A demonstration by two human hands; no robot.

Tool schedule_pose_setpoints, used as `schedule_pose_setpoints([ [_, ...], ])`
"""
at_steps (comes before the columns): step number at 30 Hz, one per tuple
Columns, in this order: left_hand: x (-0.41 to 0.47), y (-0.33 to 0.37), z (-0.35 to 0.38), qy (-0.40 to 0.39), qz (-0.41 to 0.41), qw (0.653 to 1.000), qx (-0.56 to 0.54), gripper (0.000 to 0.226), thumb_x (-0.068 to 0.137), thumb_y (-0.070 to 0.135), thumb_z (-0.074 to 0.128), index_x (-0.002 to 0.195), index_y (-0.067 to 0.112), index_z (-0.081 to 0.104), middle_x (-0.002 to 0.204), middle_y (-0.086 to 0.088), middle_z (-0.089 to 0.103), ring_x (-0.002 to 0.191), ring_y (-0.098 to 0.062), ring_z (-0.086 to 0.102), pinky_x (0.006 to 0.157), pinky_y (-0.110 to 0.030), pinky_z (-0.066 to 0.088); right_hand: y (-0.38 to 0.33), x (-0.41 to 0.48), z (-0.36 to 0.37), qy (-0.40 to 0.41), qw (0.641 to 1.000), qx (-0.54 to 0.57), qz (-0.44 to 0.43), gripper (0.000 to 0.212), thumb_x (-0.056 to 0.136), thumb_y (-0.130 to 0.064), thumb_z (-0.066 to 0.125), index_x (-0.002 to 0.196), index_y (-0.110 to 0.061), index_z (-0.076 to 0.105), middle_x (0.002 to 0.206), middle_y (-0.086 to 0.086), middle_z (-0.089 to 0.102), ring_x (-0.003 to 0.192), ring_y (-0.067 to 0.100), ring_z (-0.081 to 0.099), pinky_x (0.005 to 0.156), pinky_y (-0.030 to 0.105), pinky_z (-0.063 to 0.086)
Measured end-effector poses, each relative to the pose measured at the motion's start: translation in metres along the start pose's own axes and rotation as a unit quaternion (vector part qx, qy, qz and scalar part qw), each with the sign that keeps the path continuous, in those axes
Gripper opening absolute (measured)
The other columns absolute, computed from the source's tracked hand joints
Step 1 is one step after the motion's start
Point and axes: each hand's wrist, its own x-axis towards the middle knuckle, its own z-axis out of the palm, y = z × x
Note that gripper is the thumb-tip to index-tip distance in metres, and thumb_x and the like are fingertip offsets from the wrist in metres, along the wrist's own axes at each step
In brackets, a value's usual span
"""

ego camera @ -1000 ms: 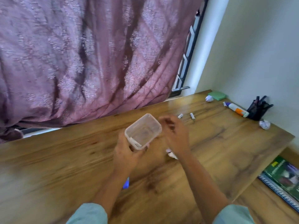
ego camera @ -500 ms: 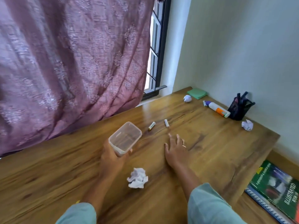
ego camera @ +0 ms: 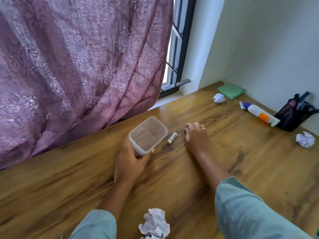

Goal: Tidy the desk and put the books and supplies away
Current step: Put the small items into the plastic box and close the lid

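Supply-gathering step: our left hand (ego camera: 131, 163) wraps its fingers round the clear container (ego camera: 148, 135), a battery (ego camera: 172, 138) lies on the worktop (ego camera: 241, 161) at the container's 3 o'clock, and our right hand (ego camera: 196, 135) rests just beyond with fingers curled down (we cannot tell whether they pinch anything); next, we judge, the battery needs a fingertip pinch and a drop into the container.

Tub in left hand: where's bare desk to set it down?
Wide bare desk left of the left hand, along the curtain; also between the right hand and the right paper ball. Crowded: far corner, with glue bottle, pen holder, green pad.
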Motion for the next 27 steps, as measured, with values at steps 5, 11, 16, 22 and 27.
schedule_pose_setpoints([
  [5,0.0,-0.002,-0.002,0.003,0.025,1.0,0.001,0.08,0.071,0.034,0.081,0.136,0.023,0.036,0.122,0.005,0.059,0.106,-0.013,0.06,0.086,-0.032,0.052,-0.055,0.008,-0.043,0.096,0.929,0.339,0.111,0.014,0.092,-0.016,0.059,0.103,-0.012,0.067,0.092,0.003,0.066,0.083,0.016,0.062,0.076,0.019,0.046],
  [11,-0.002,0.002,-0.003,0.018,0.005,1.0,-0.02,0.083,0.068,0.03,0.081,0.137,0.018,0.037,0.116,-0.002,0.063,0.102,-0.019,0.06,0.085,-0.028,0.049,-0.137,-0.014,-0.079,-0.156,0.952,0.244,-0.103,0.013,0.086,-0.017,0.066,0.098,-0.018,0.069,0.09,-0.001,0.067,0.08,0.007,0.063,0.076,0.014,0.047],
  [16,-0.004,0.006,-0.006,0.007,-0.004,1.0,-0.023,0.081,0.074,0.031,0.076,0.141,0.018,0.031,0.116,-0.005,0.065,0.103,-0.022,0.061,0.08,-0.02,0.041,-0.161,-0.017,-0.049,-0.197,0.965,-0.032,-0.171,0.027,0.093,-0.017,0.053,0.119,-0.012,0.059,0.109,0.005,0.067,0.098,0.019,0.063,0.087,0.031,0.051],
  [22,-0.003,0.004,-0.005,0.013,-0.01,1.0,-0.027,0.083,0.073,0.028,0.078,0.14,0.019,0.032,0.112,-0.004,0.066,0.101,-0.023,0.063,0.078,-0.022,0.045,-0.152,-0.019,-0.053,-0.205,0.965,0.073,-0.147,0.027,0.092,-0.008,0.053,0.117,-0.01,0.063,0.107,0.006,0.068,0.098,0.02,0.063,0.087,0.026,0.048],
  [27,-0.001,0.0,-0.002,0.031,-0.001,0.999,-0.011,0.088,0.07,0.032,0.081,0.141,0.019,0.031,0.107,-0.004,0.069,0.095,-0.025,0.066,0.078,-0.035,0.053,-0.112,-0.021,-0.071,0.017,0.941,0.333,0.053,0.017,0.086,-0.003,0.057,0.09,-0.012,0.071,0.082,0.002,0.071,0.074,0.021,0.067,0.074,0.026,0.046],
])
